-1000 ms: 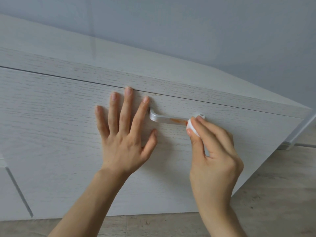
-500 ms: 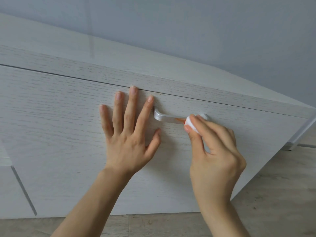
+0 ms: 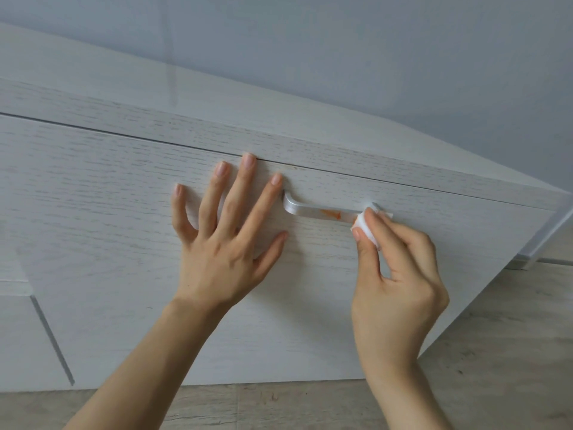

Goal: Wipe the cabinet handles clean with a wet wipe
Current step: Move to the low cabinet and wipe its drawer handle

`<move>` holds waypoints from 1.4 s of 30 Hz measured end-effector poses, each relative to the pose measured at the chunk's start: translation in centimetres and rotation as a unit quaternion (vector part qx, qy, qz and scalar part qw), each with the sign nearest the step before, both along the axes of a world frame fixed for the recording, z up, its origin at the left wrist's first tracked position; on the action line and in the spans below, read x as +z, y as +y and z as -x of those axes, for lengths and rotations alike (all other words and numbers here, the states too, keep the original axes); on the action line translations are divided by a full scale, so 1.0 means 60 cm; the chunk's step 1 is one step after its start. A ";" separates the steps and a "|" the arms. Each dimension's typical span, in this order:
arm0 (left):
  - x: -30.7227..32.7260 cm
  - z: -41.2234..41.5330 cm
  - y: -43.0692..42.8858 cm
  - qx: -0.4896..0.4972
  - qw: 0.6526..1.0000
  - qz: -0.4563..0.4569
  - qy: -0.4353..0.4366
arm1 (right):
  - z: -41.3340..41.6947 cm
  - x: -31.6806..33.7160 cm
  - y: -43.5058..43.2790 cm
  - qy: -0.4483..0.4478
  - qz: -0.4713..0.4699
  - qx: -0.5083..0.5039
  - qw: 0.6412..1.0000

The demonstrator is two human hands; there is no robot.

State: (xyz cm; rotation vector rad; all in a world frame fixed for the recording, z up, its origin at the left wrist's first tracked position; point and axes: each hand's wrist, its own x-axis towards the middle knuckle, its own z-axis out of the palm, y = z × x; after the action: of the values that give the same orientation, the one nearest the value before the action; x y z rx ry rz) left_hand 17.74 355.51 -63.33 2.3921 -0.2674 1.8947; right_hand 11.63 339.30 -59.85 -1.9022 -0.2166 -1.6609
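Centrally, item one: cabinet front (image 3: 108, 231), a pale wood-grain panel that filled the left and middle of the frame, with the cabinet top (image 3: 148, 85) running above it across a thin dark seam.
Item two: handle (image 3: 305, 211), a brushed silver bar mounted on the panel just right of frame centre, a little below the seam. An orange smear (image 3: 331, 214) lay on its face, toward the right half.
Item three: wet wipe (image 3: 367, 228), white and folded into a small wad, pressed against the right end of the handle, just right of the smear.
Item four, first of the hands: right hand (image 3: 400, 274), lower right of the frame, thumb and forefinger curled and pinching the wipe.
Item five: left hand (image 3: 223, 243), at frame centre, fingers straight and spread, laid flat on the panel and holding nothing. Its forefinger tip lay just beside the left end of the handle; whether they touched could not be told.
Item six: wall (image 3: 372, 57), plain grey-blue, across the upper frame.
Item seven: floor (image 3: 496, 352), light wood-look boards, along the bottom and lower right.
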 end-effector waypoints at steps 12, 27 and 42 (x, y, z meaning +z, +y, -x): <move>-0.001 -0.004 -0.003 0.000 1.000 0.004 -0.002 | -0.002 0.013 0.013 -0.015 0.031 0.005 0.999; 0.004 0.001 0.025 -0.026 1.000 0.010 -0.012 | 0.002 0.011 0.017 0.010 0.017 0.006 1.000; 0.002 -0.002 0.025 -0.023 1.000 0.015 -0.012 | 0.002 0.015 0.036 0.015 0.029 0.006 0.999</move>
State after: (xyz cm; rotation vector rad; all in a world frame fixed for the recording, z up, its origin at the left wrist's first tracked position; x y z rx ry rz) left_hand 17.88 357.00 -63.20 2.3249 -0.2913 1.8964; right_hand 11.51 341.48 -58.98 -1.9637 -0.2650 -1.6327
